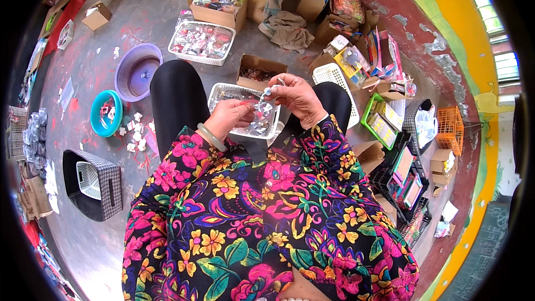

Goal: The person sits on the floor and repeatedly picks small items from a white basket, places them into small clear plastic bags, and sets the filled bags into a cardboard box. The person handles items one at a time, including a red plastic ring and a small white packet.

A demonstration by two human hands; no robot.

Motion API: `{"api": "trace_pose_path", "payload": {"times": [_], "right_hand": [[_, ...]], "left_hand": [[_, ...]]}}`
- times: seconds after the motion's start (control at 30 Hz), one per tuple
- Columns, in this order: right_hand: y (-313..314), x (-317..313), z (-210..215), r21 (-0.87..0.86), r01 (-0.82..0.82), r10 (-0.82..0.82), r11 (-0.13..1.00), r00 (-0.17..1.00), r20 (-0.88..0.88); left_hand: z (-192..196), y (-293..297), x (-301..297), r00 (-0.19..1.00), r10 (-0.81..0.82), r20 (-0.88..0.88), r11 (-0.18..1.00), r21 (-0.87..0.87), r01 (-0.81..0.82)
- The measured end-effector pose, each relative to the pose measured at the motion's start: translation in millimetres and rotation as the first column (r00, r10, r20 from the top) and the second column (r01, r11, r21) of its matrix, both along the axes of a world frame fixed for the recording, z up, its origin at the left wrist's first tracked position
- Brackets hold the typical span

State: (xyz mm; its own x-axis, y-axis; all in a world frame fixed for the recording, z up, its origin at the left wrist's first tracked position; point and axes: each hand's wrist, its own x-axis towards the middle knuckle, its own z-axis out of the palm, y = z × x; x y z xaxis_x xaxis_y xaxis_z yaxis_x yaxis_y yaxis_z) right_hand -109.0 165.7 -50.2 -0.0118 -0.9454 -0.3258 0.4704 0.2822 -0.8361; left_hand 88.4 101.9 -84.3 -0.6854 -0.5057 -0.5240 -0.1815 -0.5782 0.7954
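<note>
My right hand (300, 100) is closed in a pinch on a small light loop with pale bead-like bits (267, 93); its exact kind is too small to tell. Close by on the left, my left hand (231, 116) has its fingers pressed together, with a thin reddish strip at the fingertips. Both hands are held over a white plastic basket (213, 96) between my knees, where small silvery and clear pieces lie. Just beyond it stands an open cardboard box (259, 81) holding small dark reddish items.
A purple basin (127, 90) and a teal bowl (96, 112) are on the floor at left, near scattered white scraps (136, 134). Farther out is a white basket of packets (202, 44). Boxes, a green tray (372, 110) and black crates (409, 189) crowd the right.
</note>
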Motion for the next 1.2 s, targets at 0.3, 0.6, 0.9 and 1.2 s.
{"api": "trace_pose_path", "payload": {"times": [0.3,0.6,0.9,1.2], "right_hand": [[-1,10,-8,-0.009,-0.015,0.014,1.000,0.992,-0.127],[-2,12,-13,-0.137,0.043,-0.077,0.990,0.964,-0.253],[-1,13,-10,-0.110,-0.032,-0.009,0.993,0.934,-0.357],[-1,12,-19,-0.191,-0.143,0.016,0.971,0.837,-0.547]], "left_hand": [[-4,-1,1,0.999,-0.040,0.022,0.999,0.005,0.040],[-3,-1,0,0.998,-0.064,0.009,0.997,0.036,0.063],[-5,0,1,1.000,-0.019,-0.020,1.000,0.021,0.019],[-14,-2,0,0.997,-0.040,-0.063,0.999,-0.009,0.039]]}}
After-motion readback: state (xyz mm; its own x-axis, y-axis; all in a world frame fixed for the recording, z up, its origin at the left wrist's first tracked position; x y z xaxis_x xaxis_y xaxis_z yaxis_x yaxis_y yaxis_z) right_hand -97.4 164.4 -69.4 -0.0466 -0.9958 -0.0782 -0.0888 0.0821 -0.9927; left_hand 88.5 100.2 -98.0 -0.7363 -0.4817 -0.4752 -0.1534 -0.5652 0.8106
